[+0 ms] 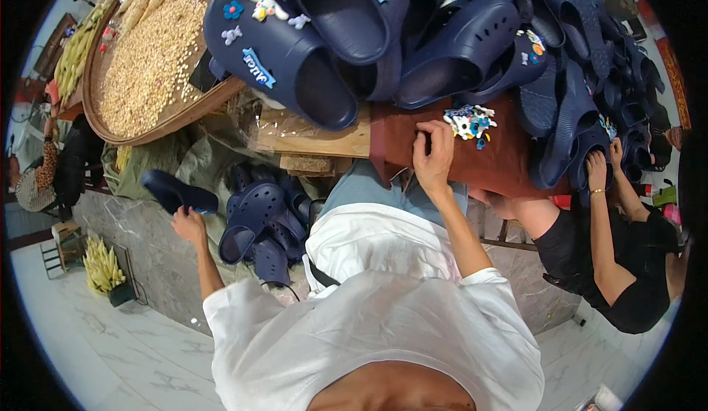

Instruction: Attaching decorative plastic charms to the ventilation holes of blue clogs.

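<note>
My left hand [189, 225] grips a navy clog [177, 192] by one end, out to the left beside a heap of navy clogs [258, 216] low down. On the brown cloth [487, 164] rests my right hand [434, 157], fingers bent and apart, with nothing seen in it. Just right of its fingertips lies a small pile of colourful shoe charms [470, 123]. Several navy clogs crowd the table beyond; one large clog [284, 57] carries flower, rabbit and lettered charms. Another clog [457, 50] beside it shows bare holes on its upper.
A round woven tray [140, 137] of pale corn kernels stands at the far left. Clear plastic wrap [284, 127] lies on a wooden board [324, 142]. At the right, a co-worker's hands [599, 168] touch a clog by more piled clogs. Corn cobs [103, 267] fill a floor container.
</note>
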The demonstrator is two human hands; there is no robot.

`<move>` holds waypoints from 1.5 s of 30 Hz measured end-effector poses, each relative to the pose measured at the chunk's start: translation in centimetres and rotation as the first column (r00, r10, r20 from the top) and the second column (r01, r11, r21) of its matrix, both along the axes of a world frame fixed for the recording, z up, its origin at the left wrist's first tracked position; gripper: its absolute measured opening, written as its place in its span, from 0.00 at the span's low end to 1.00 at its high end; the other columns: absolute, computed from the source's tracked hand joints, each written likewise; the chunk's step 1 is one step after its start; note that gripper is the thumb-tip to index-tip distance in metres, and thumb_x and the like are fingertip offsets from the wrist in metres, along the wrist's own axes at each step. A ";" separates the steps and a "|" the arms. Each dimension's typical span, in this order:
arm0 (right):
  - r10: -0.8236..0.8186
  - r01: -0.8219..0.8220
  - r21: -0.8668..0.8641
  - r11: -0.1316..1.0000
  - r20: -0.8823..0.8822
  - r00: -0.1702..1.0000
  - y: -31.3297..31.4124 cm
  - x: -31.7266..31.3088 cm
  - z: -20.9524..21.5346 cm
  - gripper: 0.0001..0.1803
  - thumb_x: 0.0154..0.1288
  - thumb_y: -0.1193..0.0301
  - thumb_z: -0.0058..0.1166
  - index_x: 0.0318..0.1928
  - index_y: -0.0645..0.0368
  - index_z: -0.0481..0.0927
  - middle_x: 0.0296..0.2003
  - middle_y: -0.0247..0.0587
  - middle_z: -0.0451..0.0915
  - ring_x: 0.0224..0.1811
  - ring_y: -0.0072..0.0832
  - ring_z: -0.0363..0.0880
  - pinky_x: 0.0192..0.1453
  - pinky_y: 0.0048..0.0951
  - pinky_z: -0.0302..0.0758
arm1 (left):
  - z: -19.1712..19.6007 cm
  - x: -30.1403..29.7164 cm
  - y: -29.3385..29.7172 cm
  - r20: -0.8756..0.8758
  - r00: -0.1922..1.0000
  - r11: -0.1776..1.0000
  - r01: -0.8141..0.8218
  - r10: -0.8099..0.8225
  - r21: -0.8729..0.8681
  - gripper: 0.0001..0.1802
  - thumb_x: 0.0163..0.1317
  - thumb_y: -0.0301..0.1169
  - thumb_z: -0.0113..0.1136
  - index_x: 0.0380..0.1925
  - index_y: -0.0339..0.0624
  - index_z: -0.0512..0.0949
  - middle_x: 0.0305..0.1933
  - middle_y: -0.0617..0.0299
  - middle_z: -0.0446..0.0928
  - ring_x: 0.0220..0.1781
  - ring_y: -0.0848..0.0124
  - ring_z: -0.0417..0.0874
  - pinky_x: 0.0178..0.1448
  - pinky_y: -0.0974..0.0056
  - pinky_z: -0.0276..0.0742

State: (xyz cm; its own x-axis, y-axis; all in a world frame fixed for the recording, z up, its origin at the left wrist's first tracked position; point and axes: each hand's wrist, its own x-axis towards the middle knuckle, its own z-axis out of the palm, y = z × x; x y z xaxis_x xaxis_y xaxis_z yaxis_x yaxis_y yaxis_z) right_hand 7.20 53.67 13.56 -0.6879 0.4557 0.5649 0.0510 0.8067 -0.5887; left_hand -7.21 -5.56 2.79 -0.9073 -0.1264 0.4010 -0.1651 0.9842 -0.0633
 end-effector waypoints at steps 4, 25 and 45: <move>0.002 0.003 -0.202 0.979 0.021 1.000 0.8 0.2 -0.2 0.13 0.62 0.79 0.52 0.48 0.64 0.73 0.44 0.49 0.74 0.47 0.41 0.74 0.51 0.36 0.72 | 5.5 0.2 1.0 -0.181 0.983 0.980 0.000 0.037 0.199 0.18 0.55 0.36 0.66 0.42 0.36 0.81 0.31 0.53 0.78 0.35 0.59 0.76 0.40 0.57 0.72; 0.057 0.045 -0.747 0.663 0.110 0.992 7.9 -4.4 -0.1 0.25 0.68 0.63 0.51 0.53 0.76 0.66 0.32 0.57 0.80 0.23 0.37 0.84 0.24 0.31 0.82 | 20.7 11.2 31.5 0.157 0.741 -0.651 -0.656 -0.653 0.382 0.19 0.61 0.32 0.55 0.49 0.30 0.76 0.52 0.48 0.80 0.54 0.56 0.81 0.63 0.50 0.73; -0.298 0.299 0.028 0.954 -0.040 0.954 17.0 -9.6 12.2 0.16 0.71 0.63 0.41 0.42 0.67 0.69 0.38 0.65 0.76 0.42 0.62 0.75 0.46 0.54 0.70 | 18.7 13.4 37.4 0.172 0.686 -0.692 -0.722 -0.707 0.034 0.28 0.57 0.31 0.49 0.58 0.27 0.67 0.61 0.43 0.72 0.64 0.54 0.73 0.72 0.49 0.61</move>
State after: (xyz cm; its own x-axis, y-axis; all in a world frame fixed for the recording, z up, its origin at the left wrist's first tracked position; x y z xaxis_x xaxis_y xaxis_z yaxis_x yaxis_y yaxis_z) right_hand -2.39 70.65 25.78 -0.5032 0.6176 0.6045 0.2720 0.7771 -0.5676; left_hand 6.23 31.88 21.47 -0.4932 0.6699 -0.5550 -0.8294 -0.5545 0.0677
